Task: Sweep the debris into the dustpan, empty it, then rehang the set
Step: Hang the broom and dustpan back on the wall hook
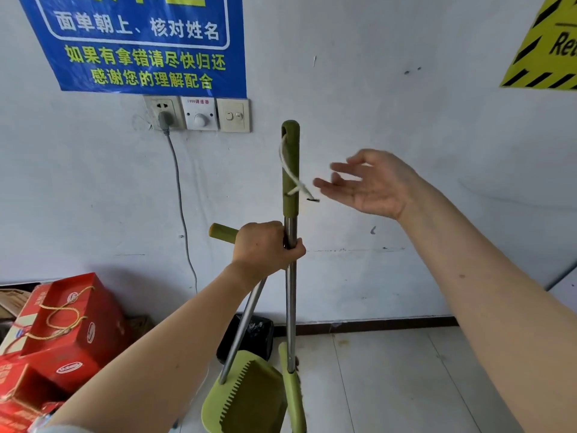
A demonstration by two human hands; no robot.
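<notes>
My left hand [265, 248] grips two metal poles together: the upright broom handle [291, 295] with a green grip [291, 170], and the dustpan handle [246, 326], whose green end [222, 232] sticks out to the left. A white cord loop [295, 179] hangs from the hole at the top of the broom grip. My right hand [371, 182] is open, palm up, fingers spread, just right of the cord and apart from it. The green dustpan [246, 398] with comb teeth and the broom head [293, 395] hang low near the floor.
A white wall is right in front, with a small dark hook or nail [313, 200] near the cord. A socket, dial and switch [199, 115] sit under a blue poster [140, 42]. Red gift boxes [68, 326] are stacked at the left. A black bin bag [253, 332] stands behind the dustpan.
</notes>
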